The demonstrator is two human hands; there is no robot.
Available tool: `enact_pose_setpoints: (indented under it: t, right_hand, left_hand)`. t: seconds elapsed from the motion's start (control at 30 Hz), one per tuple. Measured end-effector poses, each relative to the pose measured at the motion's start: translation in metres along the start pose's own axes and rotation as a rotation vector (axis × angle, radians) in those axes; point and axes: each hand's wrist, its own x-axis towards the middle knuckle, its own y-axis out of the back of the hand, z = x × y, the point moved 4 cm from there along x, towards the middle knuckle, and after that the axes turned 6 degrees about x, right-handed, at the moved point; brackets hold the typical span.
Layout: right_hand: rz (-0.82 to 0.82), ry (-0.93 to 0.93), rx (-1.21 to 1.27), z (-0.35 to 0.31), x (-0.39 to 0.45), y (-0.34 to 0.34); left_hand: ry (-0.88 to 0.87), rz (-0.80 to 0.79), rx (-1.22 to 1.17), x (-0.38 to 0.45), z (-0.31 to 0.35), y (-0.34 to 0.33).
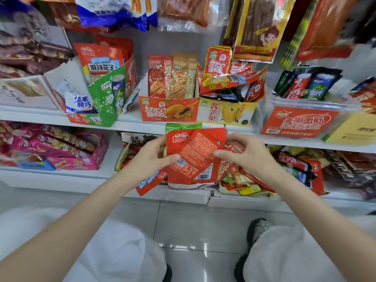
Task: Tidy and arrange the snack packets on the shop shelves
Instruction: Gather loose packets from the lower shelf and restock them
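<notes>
Bright, even light; blurred, warped edges; floor (pixel 195 231) glare.

Small shop – white shelves (pixel 142 127) crammed with snack packets (pixel 173 78), printed display boxes (pixel 168 110).

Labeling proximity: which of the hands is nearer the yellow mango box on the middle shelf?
Right. The right hand is almost directly below the yellow mango box, pinching the red packets. The left hand grips the same packets further to the left.
</notes>
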Motion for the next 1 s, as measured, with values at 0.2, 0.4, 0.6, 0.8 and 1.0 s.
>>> enact_pose_setpoints:
  t: [0.2, 0.4, 0.6, 0.8, 1.0]
  right_hand:
    - [0.146, 0.158, -0.15, -0.025, 0.004, 0.011]
    - [0.194, 0.073, -0.179, -0.011, 0.006, 0.039]
    - [0.743, 0.559, -0.285, -0.034, -0.016, 0.078]
    - [0.269, 1.151, -0.752, -0.043, -0.028, -0.005]
    - [0.114, 1.166, -0.85, -0.031, -0.03, -0.017]
  left_hand:
    - [-0.106, -0.004, 0.026, 0.009, 0.028, 0.0]
    - [-0.04, 0.129, -0.074, 0.009, 0.022, 0.024]
    - [0.212, 0.133, -0.116, 0.007, 0.002, 0.035]
    - [0.375, 0.059, -0.47, 0.02, 0.012, 0.012]
    - [0.347, 0.061, -0.53, 0.016, 0.014, 0.017]
